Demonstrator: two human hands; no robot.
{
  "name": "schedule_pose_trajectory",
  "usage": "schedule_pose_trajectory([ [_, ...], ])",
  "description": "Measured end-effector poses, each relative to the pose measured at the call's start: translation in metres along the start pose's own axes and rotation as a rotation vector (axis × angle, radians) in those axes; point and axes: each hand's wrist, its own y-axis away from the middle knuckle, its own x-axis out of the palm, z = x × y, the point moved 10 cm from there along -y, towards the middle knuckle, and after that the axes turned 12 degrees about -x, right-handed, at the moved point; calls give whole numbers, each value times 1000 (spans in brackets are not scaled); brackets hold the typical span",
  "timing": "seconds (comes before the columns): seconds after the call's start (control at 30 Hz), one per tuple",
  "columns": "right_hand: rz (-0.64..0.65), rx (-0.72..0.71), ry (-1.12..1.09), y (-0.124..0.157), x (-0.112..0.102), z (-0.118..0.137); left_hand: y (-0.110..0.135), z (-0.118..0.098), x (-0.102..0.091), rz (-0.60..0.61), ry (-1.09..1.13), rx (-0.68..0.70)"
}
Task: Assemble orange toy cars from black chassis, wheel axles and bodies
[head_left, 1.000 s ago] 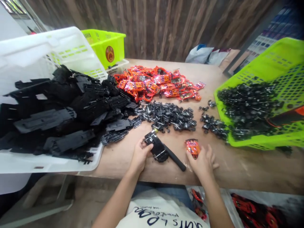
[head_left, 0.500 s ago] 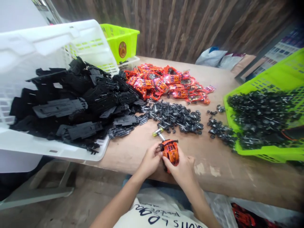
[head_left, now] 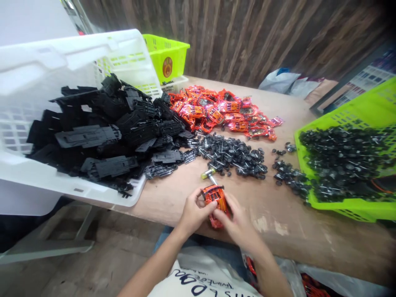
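An orange toy car (head_left: pixel 220 199) with black markings is held between both hands at the table's front edge. My left hand (head_left: pixel 195 211) grips its left side, thumb on the top. My right hand (head_left: pixel 236 216) closes round its right side, thumb also pressing on the body. The car's underside is hidden. Just beyond the car lies a small hammer (head_left: pixel 212 178) with a metal shaft and a yellow-green head. Behind it spreads a pile of black wheels on metal axles (head_left: pixel 232 154), and farther back a heap of shiny orange car bodies (head_left: pixel 222 110).
A tipped white crate (head_left: pixel 139 194) on the left spills black car chassis (head_left: pixel 89 136) onto the table. On the right, a lime-green basket (head_left: pixel 343 210) holds many wheel axles. Another green basket (head_left: pixel 176 62) stands at the back. Bags (head_left: pixel 280 80) sit near the far edge.
My left thumb has moved onto the top of the toy car, and the car has turned slightly in my hands. The whole view has shifted a little.
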Motion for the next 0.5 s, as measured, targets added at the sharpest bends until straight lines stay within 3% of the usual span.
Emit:
schedule_pose_trajectory([
  [0.1,-12,132,-538,-4,2,-10,8,-3,6,48,-108,32],
  [0.2,-46,133,-676,-10,2,-6,17,-6,5,46,-168,77],
  [0.33,10,75,-590,-17,13,9,23,-16,-22,-53,-72,150],
  [0.5,77,-122,-15,-27,26,34,17,-27,-62,-208,-119,198],
])
